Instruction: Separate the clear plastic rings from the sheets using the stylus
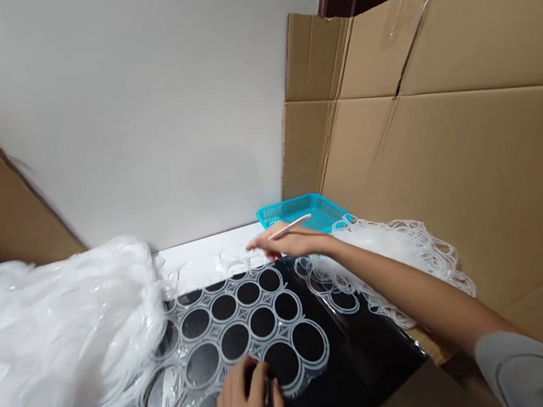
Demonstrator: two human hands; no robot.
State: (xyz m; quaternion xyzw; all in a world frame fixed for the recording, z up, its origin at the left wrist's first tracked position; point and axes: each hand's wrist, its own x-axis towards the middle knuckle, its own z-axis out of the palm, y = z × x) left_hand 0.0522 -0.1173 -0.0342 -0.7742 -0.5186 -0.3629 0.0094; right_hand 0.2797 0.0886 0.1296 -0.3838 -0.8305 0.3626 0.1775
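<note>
My right hand (289, 240) reaches over the far edge of the black board (349, 361), with a thin white pen-like stick (291, 226) held in it and sticking out to the right. Its fingertips are close to the far edge of a translucent sheet of joined plastic rings (243, 329); whether they touch it I cannot tell. My left hand (247, 406) rests at the sheet's near edge with bent fingers. Something dark shows between thumb and fingers, too hidden to name.
A big heap of white translucent plastic (62, 334) covers the left side. More loose rings (400, 256) are piled at the right, beside a blue basket (297, 208). Cardboard panels (471, 155) stand to the right, and a pale wall (152, 112) rises behind.
</note>
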